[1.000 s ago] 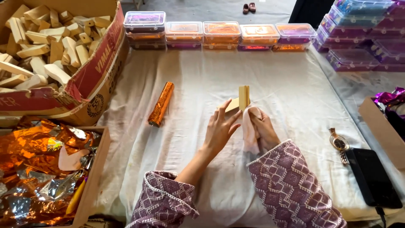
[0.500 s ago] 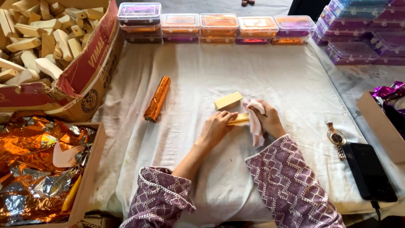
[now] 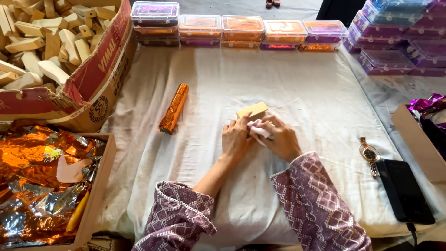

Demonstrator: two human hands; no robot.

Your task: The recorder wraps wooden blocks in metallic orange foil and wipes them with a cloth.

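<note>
On the white cloth [image 3: 297, 93], which is lying bare on all sides of the work, the left hand [image 3: 236, 139] and right hand [image 3: 278, 139] are pressing together mid-table, pinching a pink rag [image 3: 258, 130] against a tan block [image 3: 252, 110] jutting past the fingertips, its long axis running up-right.

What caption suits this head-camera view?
Both hands, left hand and right hand, press a tan block on a white cloth.

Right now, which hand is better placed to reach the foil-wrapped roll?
Left, most likely. The left hand rests on the wooden block, on the side of the orange foil roll. The right hand holds a pink cloth and lies farther away.
</note>
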